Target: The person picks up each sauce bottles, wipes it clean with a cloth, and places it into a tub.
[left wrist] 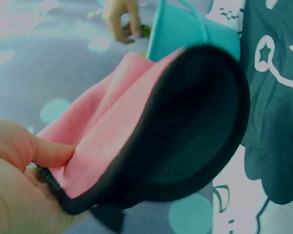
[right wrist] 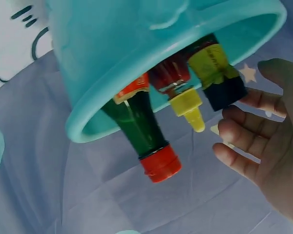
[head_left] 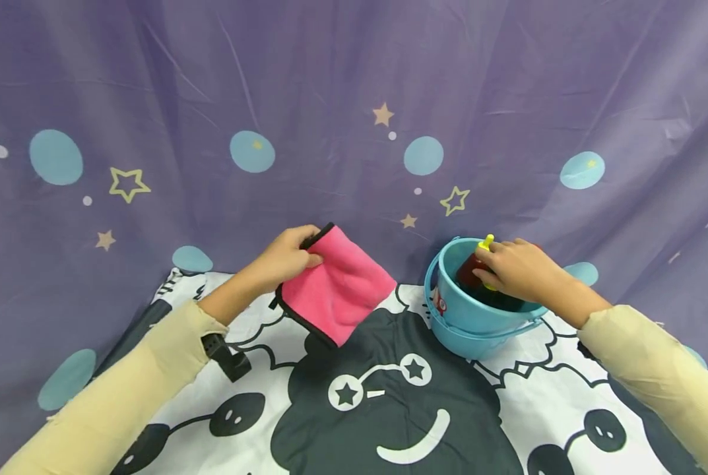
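A pink cloth [head_left: 342, 284] with black edging hangs from my left hand [head_left: 285, 258], pinched at its upper left between thumb and fingers. In the left wrist view its dark underside [left wrist: 195, 117] curls over. My right hand [head_left: 520, 269] is over the mouth of a light blue bucket [head_left: 478, 316]. Inside stand a green glass bottle with a red cap [right wrist: 161, 163], a red bottle with a yellow nozzle cap [right wrist: 186, 103] and a bottle with a yellow label and black cap [right wrist: 224, 93]. The right fingers [right wrist: 239, 131] are loosely bent, right by the black cap.
A cartoon-print black and white cloth [head_left: 389, 409] covers the surface under the bucket. Behind it hangs a purple curtain [head_left: 330, 99] with stars and blue dots. The bucket's handle [head_left: 431, 284] lies down against its side.
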Demonstrator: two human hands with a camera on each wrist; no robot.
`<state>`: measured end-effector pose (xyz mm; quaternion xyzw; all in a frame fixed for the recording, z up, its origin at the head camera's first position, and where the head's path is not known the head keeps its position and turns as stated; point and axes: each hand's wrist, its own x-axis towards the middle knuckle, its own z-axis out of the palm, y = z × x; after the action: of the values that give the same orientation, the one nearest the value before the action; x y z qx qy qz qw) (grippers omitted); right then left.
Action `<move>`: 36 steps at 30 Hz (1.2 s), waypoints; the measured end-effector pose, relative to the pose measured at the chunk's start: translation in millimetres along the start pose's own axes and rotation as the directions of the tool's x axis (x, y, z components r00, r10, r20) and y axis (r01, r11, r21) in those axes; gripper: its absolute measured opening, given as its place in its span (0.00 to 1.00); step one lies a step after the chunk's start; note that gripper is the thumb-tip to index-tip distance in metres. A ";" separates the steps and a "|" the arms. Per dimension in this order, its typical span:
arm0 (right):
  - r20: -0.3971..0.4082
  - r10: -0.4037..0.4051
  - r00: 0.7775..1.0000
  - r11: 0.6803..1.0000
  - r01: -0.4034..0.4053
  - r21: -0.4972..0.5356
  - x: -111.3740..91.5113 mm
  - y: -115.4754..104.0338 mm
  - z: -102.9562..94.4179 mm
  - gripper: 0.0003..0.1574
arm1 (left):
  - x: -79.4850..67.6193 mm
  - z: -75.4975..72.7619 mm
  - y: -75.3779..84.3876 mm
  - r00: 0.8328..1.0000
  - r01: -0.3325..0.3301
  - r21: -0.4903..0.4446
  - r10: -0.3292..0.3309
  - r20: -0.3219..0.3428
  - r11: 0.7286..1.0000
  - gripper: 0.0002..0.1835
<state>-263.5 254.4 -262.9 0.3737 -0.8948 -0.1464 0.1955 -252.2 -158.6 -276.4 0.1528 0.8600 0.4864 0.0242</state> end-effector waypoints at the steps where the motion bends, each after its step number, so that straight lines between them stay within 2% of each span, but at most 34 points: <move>1: 0.006 0.010 1.000 1.000 -0.010 0.016 1.0 -0.2 -1.3 0.14 | 1.6 -4.8 -2.7 0.998 0.062 -0.072 -0.059 0.035 0.995 0.18; 4: 0.031 0.058 0.998 0.996 -0.060 0.066 2.6 -0.7 -4.4 0.12 | 6.4 -17.2 -17.4 0.976 0.205 -0.220 -0.182 0.120 0.954 0.25; 8: 0.043 0.131 0.991 0.983 -0.135 0.126 3.1 -0.4 -3.7 0.11 | 9.8 -26.6 -49.8 0.955 0.286 -0.332 -0.237 0.180 0.899 0.32; 15: 0.000 0.216 0.976 0.948 -0.210 0.239 5.5 -2.0 -0.6 0.11 | 2.6 -28.8 -115.9 0.931 0.362 -0.451 -0.296 0.212 0.816 0.34; 20: -0.042 0.219 0.975 0.937 -0.198 0.288 9.4 -4.0 -0.2 0.10 | -6.4 -30.0 -143.4 0.926 0.377 -0.516 -0.307 0.219 0.769 0.37; 26: -0.123 0.193 0.974 0.937 -0.145 0.319 12.6 -7.7 5.5 0.06 | -13.9 -39.8 -160.2 0.932 0.360 -0.573 -0.313 0.183 0.737 0.40; 30: -0.139 0.191 0.972 0.932 -0.135 0.337 15.4 -10.8 7.9 0.07 | -15.6 -44.9 -170.9 0.932 0.357 -0.568 -0.323 0.164 0.742 0.42; 33: -0.140 0.197 0.970 0.929 -0.140 0.341 17.2 -14.9 8.4 0.08 | -15.9 -47.6 -180.3 0.933 0.353 -0.561 -0.327 0.151 0.749 0.40; 36: -0.171 0.188 0.967 0.936 -0.124 0.330 19.1 -19.9 9.4 0.08 | -16.1 -50.8 -191.4 0.928 0.360 -0.570 -0.344 0.139 0.739 0.35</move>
<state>-267.9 228.1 -274.7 0.3406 -0.9093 0.0534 0.2330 -292.4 -297.3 -412.9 -0.0214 0.6806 0.7118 0.1721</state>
